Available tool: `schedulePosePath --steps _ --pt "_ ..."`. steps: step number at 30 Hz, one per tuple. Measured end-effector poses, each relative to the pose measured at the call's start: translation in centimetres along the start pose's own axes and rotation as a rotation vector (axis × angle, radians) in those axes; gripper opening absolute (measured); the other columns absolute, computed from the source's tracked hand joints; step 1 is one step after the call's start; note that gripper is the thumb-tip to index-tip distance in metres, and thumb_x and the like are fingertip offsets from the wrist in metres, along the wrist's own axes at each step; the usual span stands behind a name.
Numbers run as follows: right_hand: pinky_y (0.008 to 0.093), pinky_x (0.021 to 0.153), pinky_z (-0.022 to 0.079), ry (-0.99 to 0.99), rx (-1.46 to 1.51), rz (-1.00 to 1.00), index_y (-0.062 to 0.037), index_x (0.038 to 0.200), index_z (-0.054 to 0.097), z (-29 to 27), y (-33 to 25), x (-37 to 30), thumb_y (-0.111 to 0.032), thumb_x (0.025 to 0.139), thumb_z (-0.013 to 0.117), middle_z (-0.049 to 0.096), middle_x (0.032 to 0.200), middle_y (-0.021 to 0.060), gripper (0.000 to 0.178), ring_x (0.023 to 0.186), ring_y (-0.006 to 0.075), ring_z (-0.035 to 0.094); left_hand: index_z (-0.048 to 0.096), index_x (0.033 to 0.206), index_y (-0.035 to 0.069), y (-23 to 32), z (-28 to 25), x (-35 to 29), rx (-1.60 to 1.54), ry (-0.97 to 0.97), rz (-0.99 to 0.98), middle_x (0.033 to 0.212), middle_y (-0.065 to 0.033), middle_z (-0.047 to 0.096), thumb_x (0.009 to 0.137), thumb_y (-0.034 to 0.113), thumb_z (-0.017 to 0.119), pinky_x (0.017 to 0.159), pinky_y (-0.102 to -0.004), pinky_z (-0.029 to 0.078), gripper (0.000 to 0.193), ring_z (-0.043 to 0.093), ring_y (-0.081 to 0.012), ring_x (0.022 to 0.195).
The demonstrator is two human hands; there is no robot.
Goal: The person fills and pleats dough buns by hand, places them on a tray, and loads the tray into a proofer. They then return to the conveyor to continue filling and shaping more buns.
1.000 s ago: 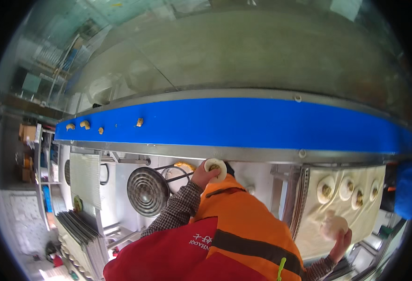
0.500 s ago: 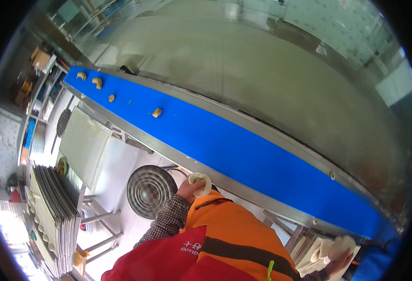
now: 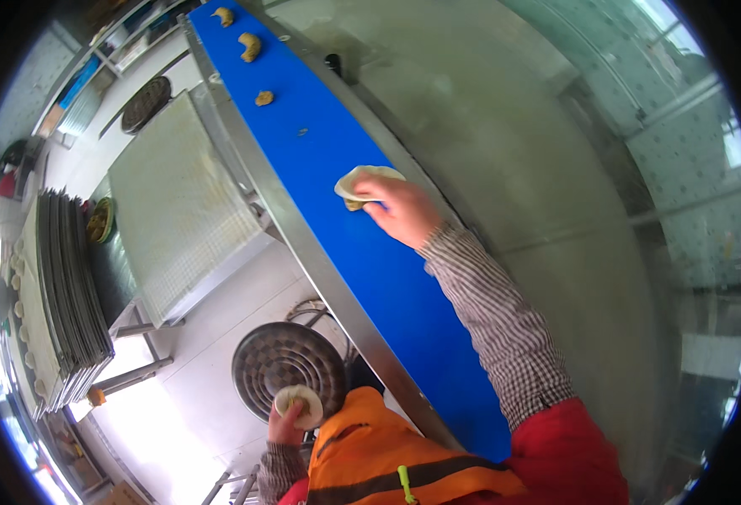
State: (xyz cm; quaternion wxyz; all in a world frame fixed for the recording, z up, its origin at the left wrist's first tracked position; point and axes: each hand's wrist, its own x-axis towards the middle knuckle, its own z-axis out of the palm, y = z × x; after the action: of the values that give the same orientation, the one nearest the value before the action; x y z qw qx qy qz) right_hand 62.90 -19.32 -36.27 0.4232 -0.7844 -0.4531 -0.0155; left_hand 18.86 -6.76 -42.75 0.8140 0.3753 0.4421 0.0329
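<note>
Right hand (image 3: 400,210) is stretched out over the blue conveyor belt (image 3: 362,252), fingers closed on a round dough wrapper (image 3: 362,181) with filling, held at belt level near the belt's far edge. I cannot tell whether the wrapper touches the belt surface.

Left hand (image 3: 286,421) is low, just beside the orange vest (image 3: 387,459), fingers curled around a second round dough wrapper (image 3: 299,404). It sits in front of a round metal fan grille (image 3: 282,362).

Belt upstream of the right hand: three folded dumplings (image 3: 250,46) spaced apart, with open blue surface between the nearest one and the wrapper. The near belt edge is a bare steel rail (image 3: 303,252).

Left of the rail: a mesh tray (image 3: 177,202) on a stand; further left, a stack of trays (image 3: 71,295) standing on edge.
</note>
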Motion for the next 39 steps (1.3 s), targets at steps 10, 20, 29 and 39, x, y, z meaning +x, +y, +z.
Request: schedulePosePath --steps 10,20,29,39 --pt "0.0399 0.068 0.048 -0.268 0.036 0.062 -0.0094 0.090 0.063 6.0 -1.6 -3.3 -0.007 0.074 0.060 0.061 0.082 0.0110 0.016 0.077 0.0274 0.059 0.051 0.117 0.002 3.1 5.0 2.5 -0.002 -0.065 -0.169 0.109 -0.0117 0.060 0.086 -0.001 0.054 0.087 -0.0384 0.051 0.031 0.060 -0.0250 0.101" --pt "0.0326 0.085 0.048 0.902 0.471 1.492 -0.0012 0.116 0.056 -10.0 -20.6 -43.1 -0.020 0.084 0.063 0.061 0.109 0.0127 0.038 0.097 0.0194 0.059 0.052 0.126 0.007 4.8 20.2 13.7 0.061 -1.160 -0.373 0.130 -0.0075 0.052 0.093 0.034 0.054 0.101 -0.0419 0.038 0.043 0.050 -0.0226 0.118" --pt "0.0340 0.084 0.051 2.447 -0.039 1.373 0.0013 0.119 0.053 -1.8 -49.7 -63.8 -0.005 0.082 0.064 0.063 0.107 0.0115 0.039 0.094 0.0202 0.061 0.055 0.111 0.000 -13.1 33.2 -5.2 1.083 -1.810 0.083 0.104 -0.0120 0.060 0.094 0.019 0.052 0.080 -0.0349 0.048 0.026 0.058 -0.0240 0.095" --pt "0.0323 0.087 0.049 2.649 0.020 0.901 0.0030 0.122 0.050 4.0 -64.4 -83.4 -0.007 0.086 0.060 0.060 0.110 0.0125 0.039 0.099 0.0193 0.058 0.048 0.121 0.003 -30.5 20.9 -33.4 1.228 -1.706 -0.971 0.114 -0.0083 0.054 0.091 0.010 0.053 0.090 -0.0365 0.048 0.031 0.054 -0.0223 0.107"
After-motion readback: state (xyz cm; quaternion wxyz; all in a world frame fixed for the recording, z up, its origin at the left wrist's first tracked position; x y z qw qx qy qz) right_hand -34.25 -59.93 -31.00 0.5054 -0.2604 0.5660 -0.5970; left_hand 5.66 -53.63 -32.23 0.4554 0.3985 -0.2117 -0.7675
